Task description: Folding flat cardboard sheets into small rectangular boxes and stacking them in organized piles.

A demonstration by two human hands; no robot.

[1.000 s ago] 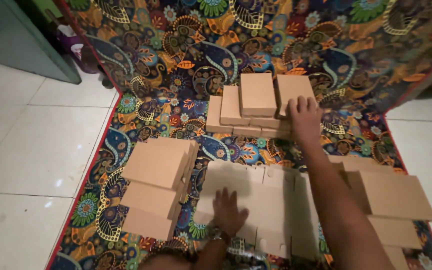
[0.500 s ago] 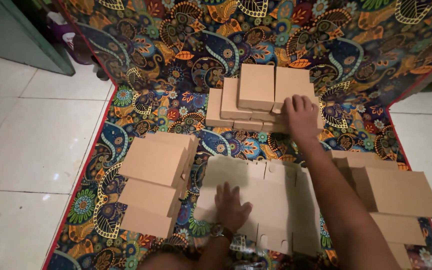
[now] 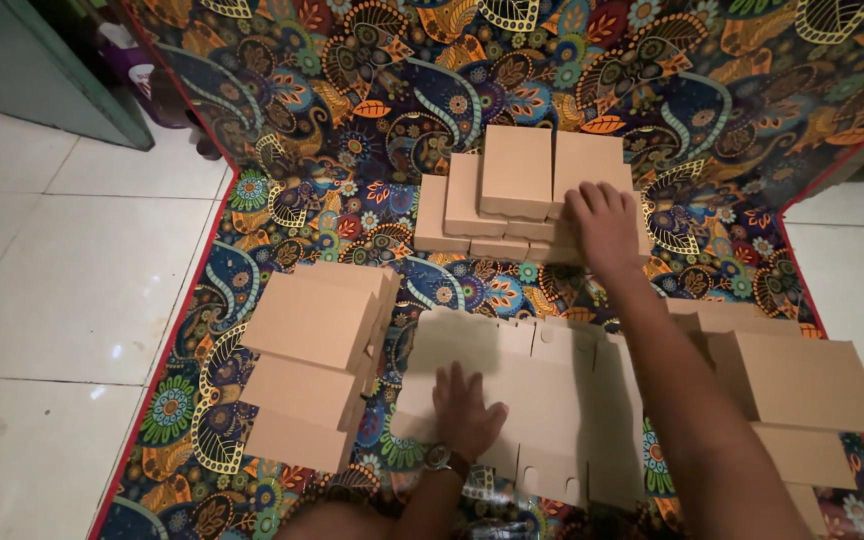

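With finished cardboard boxes already stacked left of the flat cardboard blank, the left hand lies open on that unfolded sheet while the right hand, fingers spread, rests on the far box pile beyond it.

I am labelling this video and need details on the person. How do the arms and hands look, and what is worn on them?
Both forearms are bare, with no sleeves in view. The left hand has a wristwatch with a round dark face and a metal case on its wrist. The right hand shows no glove, and its wrist carries no watch or band. No rings can be made out on either hand.
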